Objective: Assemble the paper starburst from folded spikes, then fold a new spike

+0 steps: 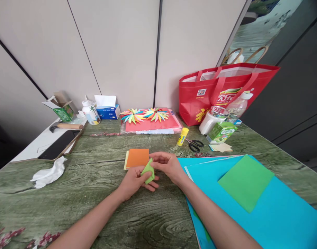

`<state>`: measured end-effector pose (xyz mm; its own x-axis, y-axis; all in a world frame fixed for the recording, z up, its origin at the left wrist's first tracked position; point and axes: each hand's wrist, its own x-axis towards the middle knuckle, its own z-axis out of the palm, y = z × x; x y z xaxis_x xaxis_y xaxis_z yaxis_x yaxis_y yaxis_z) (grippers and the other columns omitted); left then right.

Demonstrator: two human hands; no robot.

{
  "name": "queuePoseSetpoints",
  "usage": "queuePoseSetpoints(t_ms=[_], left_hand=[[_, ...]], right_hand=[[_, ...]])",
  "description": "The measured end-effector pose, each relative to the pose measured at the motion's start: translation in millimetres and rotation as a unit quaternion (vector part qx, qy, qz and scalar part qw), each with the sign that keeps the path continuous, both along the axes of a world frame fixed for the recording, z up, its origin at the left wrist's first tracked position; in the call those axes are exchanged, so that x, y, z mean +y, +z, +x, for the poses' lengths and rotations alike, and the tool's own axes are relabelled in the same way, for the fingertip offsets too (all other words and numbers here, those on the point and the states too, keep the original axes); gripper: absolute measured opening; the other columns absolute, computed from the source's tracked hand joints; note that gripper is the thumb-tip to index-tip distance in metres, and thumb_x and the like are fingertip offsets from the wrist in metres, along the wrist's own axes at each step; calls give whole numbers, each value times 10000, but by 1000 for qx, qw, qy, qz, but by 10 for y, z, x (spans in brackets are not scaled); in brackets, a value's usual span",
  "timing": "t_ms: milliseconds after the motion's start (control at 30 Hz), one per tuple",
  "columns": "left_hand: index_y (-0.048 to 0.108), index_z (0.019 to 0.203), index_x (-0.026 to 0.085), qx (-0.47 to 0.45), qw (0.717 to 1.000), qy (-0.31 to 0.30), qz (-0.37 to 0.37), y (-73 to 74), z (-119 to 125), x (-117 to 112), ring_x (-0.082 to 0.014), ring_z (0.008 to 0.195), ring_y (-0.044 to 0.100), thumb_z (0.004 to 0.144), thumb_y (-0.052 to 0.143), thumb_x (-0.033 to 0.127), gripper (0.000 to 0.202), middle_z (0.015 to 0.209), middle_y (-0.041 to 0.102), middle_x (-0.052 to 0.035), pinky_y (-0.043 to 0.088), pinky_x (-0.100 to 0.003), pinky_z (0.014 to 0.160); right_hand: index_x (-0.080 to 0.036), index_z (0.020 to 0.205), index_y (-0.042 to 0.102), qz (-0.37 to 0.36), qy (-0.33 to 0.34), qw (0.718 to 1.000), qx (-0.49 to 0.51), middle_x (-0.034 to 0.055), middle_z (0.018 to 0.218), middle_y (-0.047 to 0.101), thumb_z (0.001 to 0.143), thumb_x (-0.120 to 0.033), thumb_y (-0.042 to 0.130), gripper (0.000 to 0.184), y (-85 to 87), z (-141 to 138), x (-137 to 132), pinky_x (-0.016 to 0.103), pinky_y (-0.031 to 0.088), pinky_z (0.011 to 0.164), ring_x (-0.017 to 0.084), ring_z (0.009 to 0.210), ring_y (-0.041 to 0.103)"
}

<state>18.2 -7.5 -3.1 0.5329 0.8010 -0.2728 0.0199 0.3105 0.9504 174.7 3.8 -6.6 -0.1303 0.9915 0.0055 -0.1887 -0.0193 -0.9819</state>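
Between my hands is a small folded piece of light green paper (147, 172), raised above the table. My left hand (137, 180) grips it from below, the thumb pressed on its face and the other fingers behind. At its upper corner, my right hand (169, 166) pinches the paper between thumb and fingers. Just behind lies a small stack of square papers, an orange sheet (138, 157) on top and pale yellow edges showing. To the right, a green paper square (246, 182) rests on large blue sheets (210, 173), partly under my right forearm.
A yellow glue stick (182, 136) stands beside black-handled scissors (195, 144). Two colourful folded-paper stars (155, 114) lie on a red paper pack (148, 126). At back right are a red bag (195, 103) and a green box (221, 132); at left, a crumpled tissue (50, 173) and a hammer (67, 126).
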Motion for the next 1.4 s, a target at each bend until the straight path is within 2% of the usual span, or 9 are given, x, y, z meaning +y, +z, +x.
queuePoseSetpoints(t_ms=[333, 600, 733, 833, 933, 1167, 1267, 1400], left_hand=[[570, 852, 91, 40, 999, -1, 23, -40, 23, -27, -210, 658, 665, 703, 593, 456, 395, 860, 678, -151, 548, -344, 608], [567, 874, 95, 42, 999, -19, 18, -26, 26, -41, -223, 655, 667, 695, 597, 468, 414, 830, 681, -142, 544, -344, 571], [564, 875, 92, 28, 999, -11, 10, -50, 15, -23, -216, 661, 667, 715, 588, 445, 389, 842, 678, -141, 548, -339, 588], [567, 867, 95, 17, 1000, 9, 5, -64, 12, -13, -210, 660, 666, 727, 590, 418, 353, 844, 676, -133, 550, -342, 606], [578, 848, 92, -3, 1000, 17, -3, -58, 10, -8, -209, 659, 665, 728, 600, 405, 335, 860, 675, -138, 549, -350, 619], [615, 924, 61, -80, 994, -5, -79, -17, -18, 19, -243, 705, 668, 776, 538, 433, 408, 860, 680, -178, 534, -385, 670], [624, 922, 48, -77, 993, -12, -84, -5, -26, 23, -249, 707, 668, 792, 515, 436, 424, 853, 681, -190, 529, -401, 688], [634, 861, 50, -45, 996, -28, -68, -5, -27, 14, -243, 708, 667, 748, 590, 400, 370, 841, 685, -177, 534, -378, 674]], right_hand=[[-165, 931, 620, -40, -10, 999, 28, 13, 700, 663, 552, -278, 731, 411, 15, 3, 1, 291, 500, 643, 136, 635, 609], [-160, 734, 684, -66, -13, 998, 14, -15, 575, 619, 530, -288, 738, 246, 15, 5, -8, 238, 451, 544, 93, 525, 543], [-160, 776, 668, -62, -46, 997, 23, -9, 613, 633, 534, -285, 736, 280, -5, -36, -3, 256, 464, 574, 103, 551, 555], [-155, 791, 650, -70, -11, 997, 12, -13, 633, 631, 539, -277, 733, 292, -4, -51, -6, 238, 451, 548, 96, 545, 547], [-134, 679, 630, -69, 24, 997, -18, -19, 575, 606, 561, -295, 717, 217, 17, -50, -18, 205, 390, 469, 66, 465, 486], [-122, 649, 620, -77, 21, 997, -21, -23, 545, 584, 555, -322, 720, 243, 35, -37, -24, 200, 380, 466, 65, 470, 476], [-122, 652, 623, -79, 25, 996, -29, -18, 553, 586, 546, -343, 724, 265, 33, -34, -21, 212, 393, 480, 72, 478, 482], [-128, 658, 625, -78, 31, 996, -41, -18, 560, 585, 548, -344, 720, 260, 34, -35, -21, 213, 389, 476, 70, 473, 469]])
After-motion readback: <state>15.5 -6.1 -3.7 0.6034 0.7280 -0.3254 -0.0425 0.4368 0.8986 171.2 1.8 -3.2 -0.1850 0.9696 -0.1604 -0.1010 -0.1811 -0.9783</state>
